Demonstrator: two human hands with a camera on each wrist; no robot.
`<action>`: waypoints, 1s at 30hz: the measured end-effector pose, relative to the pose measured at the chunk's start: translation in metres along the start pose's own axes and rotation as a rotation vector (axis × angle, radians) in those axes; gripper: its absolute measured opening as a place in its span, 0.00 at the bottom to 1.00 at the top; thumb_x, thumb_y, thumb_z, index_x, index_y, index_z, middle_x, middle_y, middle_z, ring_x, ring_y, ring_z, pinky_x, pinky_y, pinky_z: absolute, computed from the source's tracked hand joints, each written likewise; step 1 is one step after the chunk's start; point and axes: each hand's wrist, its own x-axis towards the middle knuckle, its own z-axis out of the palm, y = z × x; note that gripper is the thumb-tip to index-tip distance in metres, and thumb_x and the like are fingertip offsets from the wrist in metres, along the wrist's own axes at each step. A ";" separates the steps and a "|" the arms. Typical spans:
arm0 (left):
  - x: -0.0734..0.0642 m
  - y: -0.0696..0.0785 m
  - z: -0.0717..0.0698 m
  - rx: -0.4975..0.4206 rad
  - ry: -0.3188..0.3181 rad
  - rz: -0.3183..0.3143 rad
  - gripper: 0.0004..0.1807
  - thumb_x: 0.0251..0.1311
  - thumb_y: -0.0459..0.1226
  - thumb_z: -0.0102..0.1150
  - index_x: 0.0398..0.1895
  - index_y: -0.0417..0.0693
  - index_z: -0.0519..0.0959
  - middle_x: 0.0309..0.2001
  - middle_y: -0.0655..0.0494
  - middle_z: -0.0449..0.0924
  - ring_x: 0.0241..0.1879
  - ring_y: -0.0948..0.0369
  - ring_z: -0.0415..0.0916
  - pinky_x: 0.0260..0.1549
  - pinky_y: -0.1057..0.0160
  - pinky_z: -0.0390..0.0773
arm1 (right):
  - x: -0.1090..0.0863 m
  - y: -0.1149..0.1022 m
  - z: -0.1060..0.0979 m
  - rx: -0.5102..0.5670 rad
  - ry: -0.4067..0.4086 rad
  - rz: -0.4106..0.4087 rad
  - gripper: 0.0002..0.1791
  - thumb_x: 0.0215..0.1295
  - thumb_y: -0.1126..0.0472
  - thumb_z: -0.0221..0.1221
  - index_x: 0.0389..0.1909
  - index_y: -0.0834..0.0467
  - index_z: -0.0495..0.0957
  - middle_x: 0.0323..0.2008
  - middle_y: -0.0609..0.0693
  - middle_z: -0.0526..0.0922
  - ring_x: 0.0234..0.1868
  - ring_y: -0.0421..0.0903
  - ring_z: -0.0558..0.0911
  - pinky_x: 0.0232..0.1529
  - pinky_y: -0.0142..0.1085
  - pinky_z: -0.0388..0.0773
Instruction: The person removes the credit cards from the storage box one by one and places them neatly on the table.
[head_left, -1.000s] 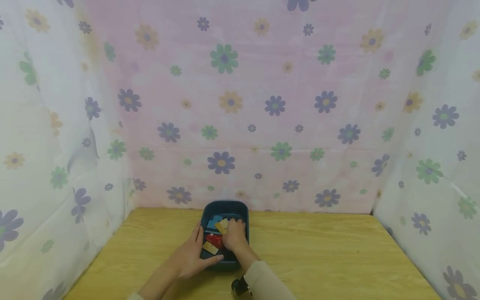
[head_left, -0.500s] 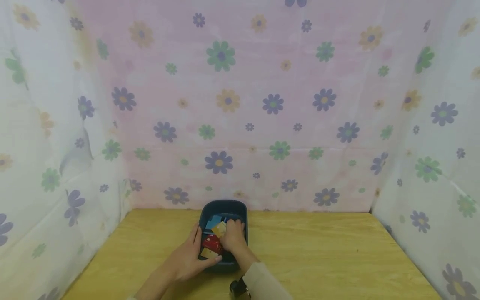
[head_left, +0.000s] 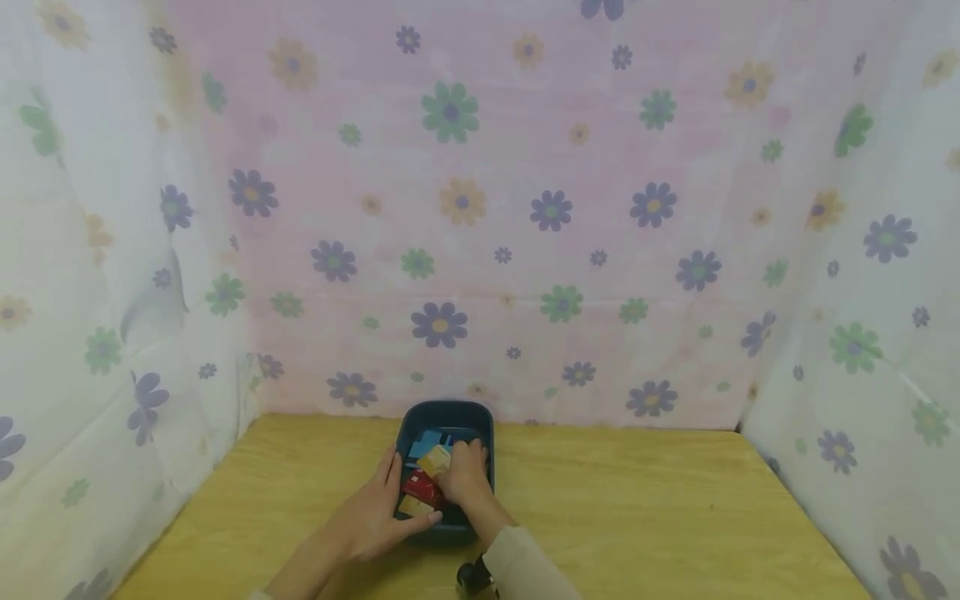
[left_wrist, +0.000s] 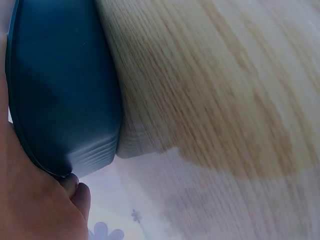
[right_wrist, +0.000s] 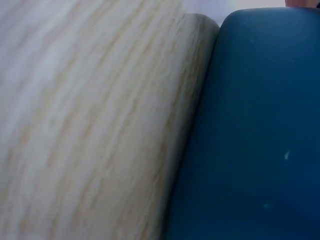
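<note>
A dark teal plastic bin (head_left: pixel 446 411) stands on the table, with several cards inside. Light blue (head_left: pixel 425 444), yellow-gold (head_left: pixel 433 460) and red (head_left: pixel 423 486) cards show, plus a beige card (head_left: pixel 415 506) near the front. My left hand (head_left: pixel 367 512) rests against the bin's left side, fingers fairly straight and thumb across the front. In the left wrist view, its fingertips are right at the rim. My right hand (head_left: pixel 462 477) reaches into the bin, fingers bent downward beside the yellow-gold card. Its fingertips are hidden, and I cannot tell whether they pinch anything.
The wood-grain table (head_left: pixel 637 508) extends to both sides of the bin. A floral cloth (head_left: pixel 502 167) forms the back and side walls, close behind the bin. A small black object (head_left: pixel 474 577) sits by the right sleeve (head_left: pixel 525 562).
The red card has turned and shows more of its face than a second ago. My right hand stays in the bin with only slight motion; my left hand keeps its place at the side.
</note>
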 end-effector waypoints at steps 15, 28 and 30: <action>-0.003 -0.002 0.005 -0.031 -0.019 -0.003 0.69 0.57 0.75 0.55 0.81 0.31 0.43 0.82 0.34 0.34 0.75 0.34 0.55 0.65 0.37 0.68 | -0.002 0.005 0.007 -0.057 -0.009 -0.015 0.16 0.49 0.60 0.77 0.26 0.65 0.80 0.44 0.65 0.74 0.48 0.63 0.75 0.56 0.61 0.75; 0.000 0.001 0.000 -0.014 -0.006 0.009 0.68 0.58 0.74 0.55 0.81 0.32 0.43 0.82 0.35 0.33 0.75 0.35 0.55 0.65 0.38 0.68 | 0.001 0.003 0.001 -0.075 -0.039 -0.063 0.39 0.51 0.57 0.77 0.59 0.74 0.73 0.48 0.67 0.79 0.51 0.65 0.78 0.56 0.61 0.74; 0.001 0.002 -0.001 -0.011 -0.002 0.011 0.67 0.58 0.74 0.55 0.81 0.32 0.42 0.82 0.35 0.32 0.75 0.35 0.56 0.65 0.38 0.68 | 0.002 0.003 0.000 -0.070 -0.049 -0.092 0.38 0.52 0.59 0.76 0.60 0.73 0.73 0.47 0.66 0.81 0.49 0.64 0.80 0.54 0.59 0.77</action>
